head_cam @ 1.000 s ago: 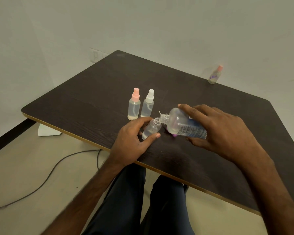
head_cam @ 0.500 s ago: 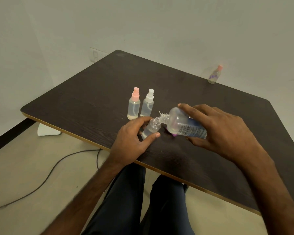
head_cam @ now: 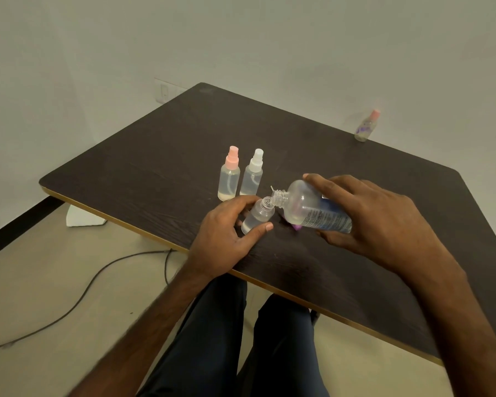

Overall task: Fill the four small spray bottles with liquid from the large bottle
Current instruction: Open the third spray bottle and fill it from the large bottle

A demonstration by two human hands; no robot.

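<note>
My left hand (head_cam: 225,239) grips a small clear uncapped bottle (head_cam: 257,217), tilted on the dark table (head_cam: 155,167). My right hand (head_cam: 372,219) holds the large clear bottle (head_cam: 309,212) with a blue label, tipped nearly flat, its open mouth touching the small bottle's neck. Behind my left hand stand two capped spray bottles, one with a pink top (head_cam: 229,174) and one with a white top (head_cam: 252,173). A fourth small bottle with a pink top (head_cam: 366,126) stands at the table's far right edge.
A purple cap (head_cam: 296,226) peeks out under the large bottle. A black cable (head_cam: 78,299) runs over the floor at left. My legs are below the table's near edge (head_cam: 312,305). A wall socket (head_cam: 164,91) sits behind the table.
</note>
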